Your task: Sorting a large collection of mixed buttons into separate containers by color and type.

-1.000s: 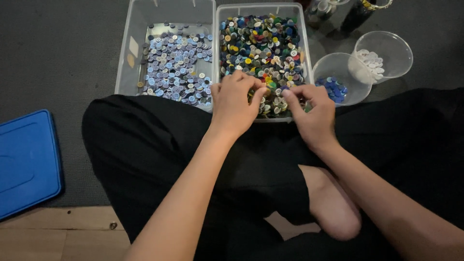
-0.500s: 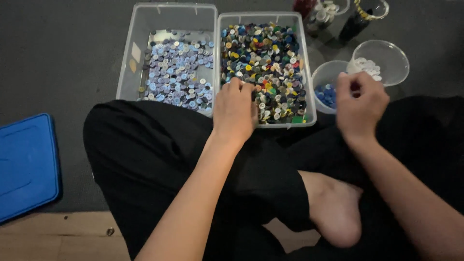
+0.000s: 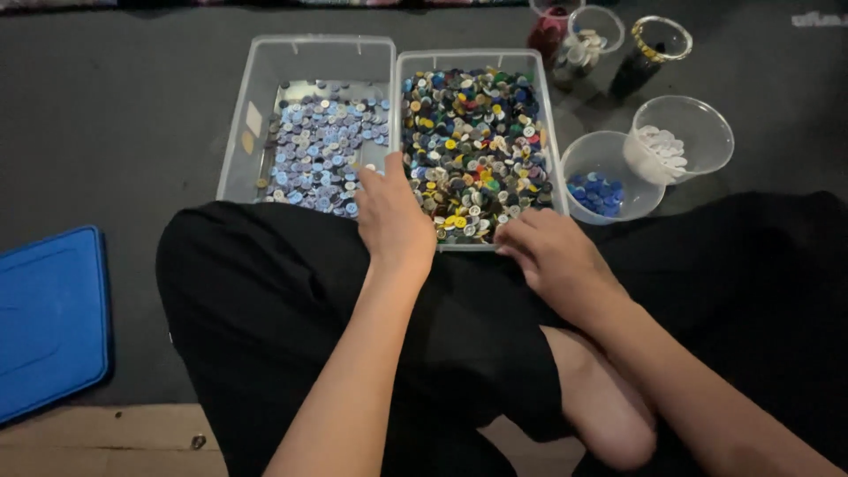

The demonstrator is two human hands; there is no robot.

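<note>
Head view, left to right. Blue flat plastic lid (image 3: 49, 318) on the dark floor mat (image 3: 115, 132), well apart from the work. Clear rectangular plastic bin of pale blue and lilac buttons (image 3: 309, 132) next, touching the side of the clear rectangular plastic bin of mixed-colour buttons (image 3: 474, 141). Both bins set just beyond the black-trousered knees (image 3: 265, 291).

Left hand (image 3: 393, 216) resting at the near wall where the two bins meet, thumb raised toward the pale-button side, fingers curled down over the mixed buttons. Cannot tell whether anything is pinched: fingertips hidden behind the knuckles. Little shifted from its place half a second ago.

Right hand (image 3: 552, 256) now back at the near right corner of the mixed bin, fingers bent loosely at the rim, no button visible in them; exact closure cannot be told. Half a second ago raised over the small clear round cup of blue buttons (image 3: 605, 181); now withdrawn from it. Judged: one blue piece delivered, hand returned for the next pick, sorting cycle continuing with the mixed bin far from emptied.

Further right: clear round cup of white buttons (image 3: 680, 141), just beside the blue cup. Behind these, three smaller clear cups (image 3: 596, 31), contents too small to tell.
</note>
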